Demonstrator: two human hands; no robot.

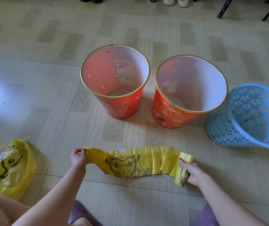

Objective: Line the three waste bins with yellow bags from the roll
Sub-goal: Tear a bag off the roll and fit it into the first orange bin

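Observation:
Two red bins with gold rims stand on the floor, one in the middle [124, 108] and one to its right [168, 116]; both are unlined. A blue perforated bin [228, 128] stands at the far right, partly cut off by the frame edge. Just above the floor in front of me stretches a creased yellow bag [130, 162] with a cartoon print. My left hand [78, 158] pinches its left end. My right hand [194, 174] grips the yellow roll [182, 176] at the bag's right end.
A loose yellow bag [8, 168] with the same print lies crumpled on the floor at the left, by my knee. Shoes [176, 1] and dark chair legs [223, 8] stand along the far edge. The floor is pale tile.

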